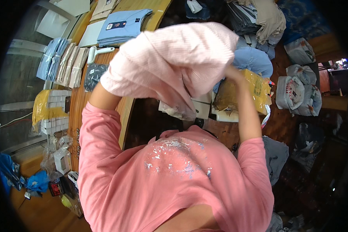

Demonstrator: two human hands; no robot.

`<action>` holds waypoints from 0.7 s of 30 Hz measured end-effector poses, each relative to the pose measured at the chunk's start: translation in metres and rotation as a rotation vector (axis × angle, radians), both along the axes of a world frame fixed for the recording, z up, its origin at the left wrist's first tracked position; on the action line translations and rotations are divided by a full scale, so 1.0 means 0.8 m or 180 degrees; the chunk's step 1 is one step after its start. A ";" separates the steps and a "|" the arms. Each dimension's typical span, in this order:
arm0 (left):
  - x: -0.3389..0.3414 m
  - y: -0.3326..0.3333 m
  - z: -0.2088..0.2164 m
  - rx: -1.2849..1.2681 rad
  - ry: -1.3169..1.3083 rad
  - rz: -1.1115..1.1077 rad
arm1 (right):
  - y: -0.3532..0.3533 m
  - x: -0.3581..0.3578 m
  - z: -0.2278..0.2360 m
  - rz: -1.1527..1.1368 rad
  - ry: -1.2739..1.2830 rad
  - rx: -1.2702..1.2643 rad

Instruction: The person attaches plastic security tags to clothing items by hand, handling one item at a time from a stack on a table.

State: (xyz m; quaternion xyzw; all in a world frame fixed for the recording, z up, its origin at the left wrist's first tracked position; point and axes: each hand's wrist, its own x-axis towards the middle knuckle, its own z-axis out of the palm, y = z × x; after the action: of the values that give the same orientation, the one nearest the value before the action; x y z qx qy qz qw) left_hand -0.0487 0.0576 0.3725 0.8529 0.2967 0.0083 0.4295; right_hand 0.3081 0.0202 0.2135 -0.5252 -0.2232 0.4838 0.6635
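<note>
A pale pink, finely striped garment (170, 58) is held up in the air in front of my chest. My left forearm (104, 101) goes in under its cloth at the left, so my left hand and its fingers are hidden. At the garment's right edge, my right hand (232, 73) grips the cloth; it is blurred and its fingertips are covered. A narrower part of the garment hangs down in the middle, between my arms. Whether the piece is a shirt cannot be made out.
On the wooden table (100, 58) at left lie a folded light blue shirt (121, 27), a white handled roller (98, 53) and packed shirts (53, 58). White boxes (56, 110) stand at its edge. Right are a yellow-taped carton (243, 92), clothing piles (255, 62) and white bags (297, 91).
</note>
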 end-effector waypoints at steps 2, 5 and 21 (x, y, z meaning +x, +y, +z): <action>-0.006 0.022 0.021 0.0341 0.0058 0.0122 | 0.030 0.026 0.055 -0.0038 -0.0160 0.0335; -0.031 0.041 0.048 0.0719 0.0031 0.0475 | 0.060 0.024 0.116 0.0086 -0.0486 0.0748; -0.210 0.027 0.087 0.1888 0.0035 0.1793 | -0.002 0.401 0.350 -0.1553 -0.0468 0.1607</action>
State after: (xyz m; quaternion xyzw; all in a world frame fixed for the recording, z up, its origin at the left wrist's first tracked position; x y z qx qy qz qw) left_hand -0.2164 0.0795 0.4418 0.8252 0.5057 0.2062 0.1442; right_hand 0.6293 0.0188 0.4938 -0.4159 -0.2509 0.2017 0.8505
